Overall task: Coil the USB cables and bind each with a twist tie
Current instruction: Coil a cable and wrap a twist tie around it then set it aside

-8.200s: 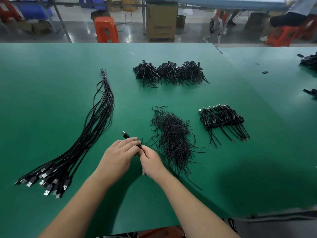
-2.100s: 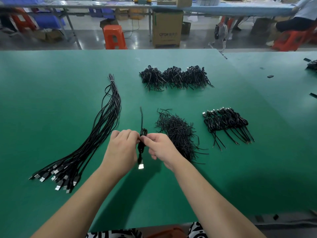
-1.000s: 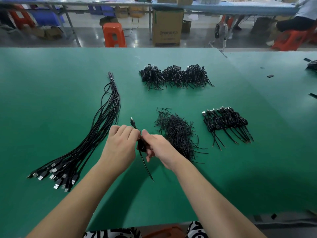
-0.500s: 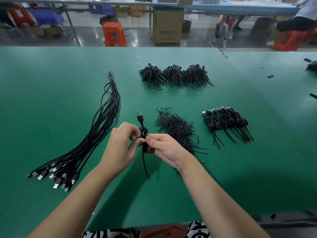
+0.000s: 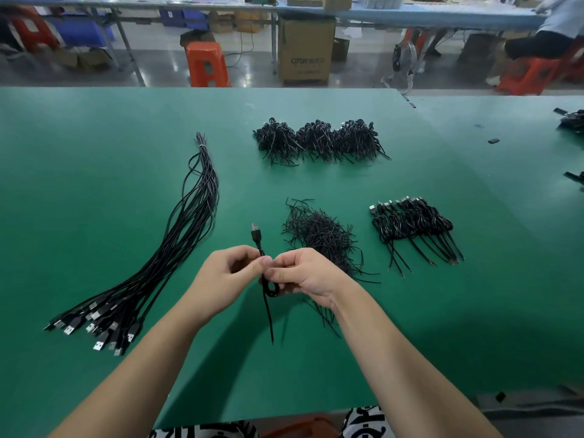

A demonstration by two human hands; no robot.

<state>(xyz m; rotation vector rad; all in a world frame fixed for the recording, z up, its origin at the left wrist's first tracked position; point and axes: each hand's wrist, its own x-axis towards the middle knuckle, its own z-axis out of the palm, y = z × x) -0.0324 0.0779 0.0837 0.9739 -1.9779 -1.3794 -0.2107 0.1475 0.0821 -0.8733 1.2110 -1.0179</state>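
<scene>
Green matting is covering the worktable, whose far edge is running straight across at twelve o'clock and whose near edge is cutting across just under the person's forearms at six. A seam at one o'clock is splitting off a second green table. Broad bare matting is lying open at nine and ten o'clock, and again at four and five o'clock, so both elbows are sitting in free space.

Both hands are meeting near the middle of the table. The left hand and the right hand are each pinching the same coiled USB cable, fingertips curled tight on it where they touch. Its silver-tipped plug is sticking up toward twelve, a small loop is bulging just below the fingers, and a thin black tail is hanging down toward six. Whether a twist tie is already round it, I cannot tell; the fingers are hiding that spot.

A long sheaf of uncoiled USB cables is sweeping from eleven down to eight o'clock, plugs fanned at the near end. A loose pile of twist ties is lying just beyond the right hand, partly under it. A row of finished coiled cables is sitting at two o'clock, and three dark bundled heaps are lined up at twelve.
</scene>
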